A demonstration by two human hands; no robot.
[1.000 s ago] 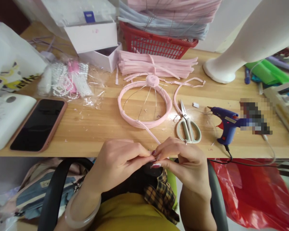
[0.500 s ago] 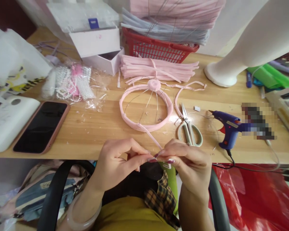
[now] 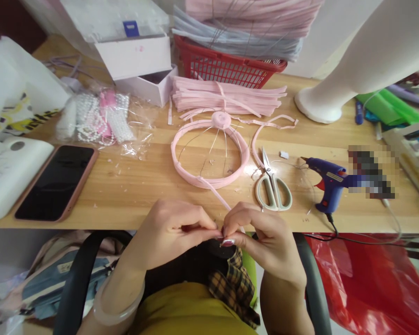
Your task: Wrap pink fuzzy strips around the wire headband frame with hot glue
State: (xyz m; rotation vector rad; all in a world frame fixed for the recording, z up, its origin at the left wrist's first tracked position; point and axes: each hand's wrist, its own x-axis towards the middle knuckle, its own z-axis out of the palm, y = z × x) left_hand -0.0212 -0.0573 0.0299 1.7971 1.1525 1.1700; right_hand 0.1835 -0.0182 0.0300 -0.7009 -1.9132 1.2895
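Note:
My left hand (image 3: 181,230) and my right hand (image 3: 261,237) meet at the table's front edge, fingertips pinched together and touching. A narrow pink ribbon (image 3: 219,196) runs from a pink-wrapped wire hoop (image 3: 174,160) to behind my right fingers, which grip it. Whatever lies between my left thumb and index finger is hidden by the fingertips. The hoop lies on the table, with bare wires (image 3: 214,141) fanning across it from a round pink piece (image 3: 221,120) at its far rim. Scissors (image 3: 273,186) lie partly spread just beyond my right hand.
A blue glue gun (image 3: 330,179) with a cord lies at the right. Behind the hoop are a bundle of pink strips (image 3: 230,95) and a red basket (image 3: 223,70). A phone (image 3: 57,181) and bagged pearl strings (image 3: 101,118) are at the left; a white stand (image 3: 321,104) is back right.
Both hands stay pinched together. My right hand has shifted slightly left and turned, its fingertips now closer to my left ones. The whole view has shifted a little.

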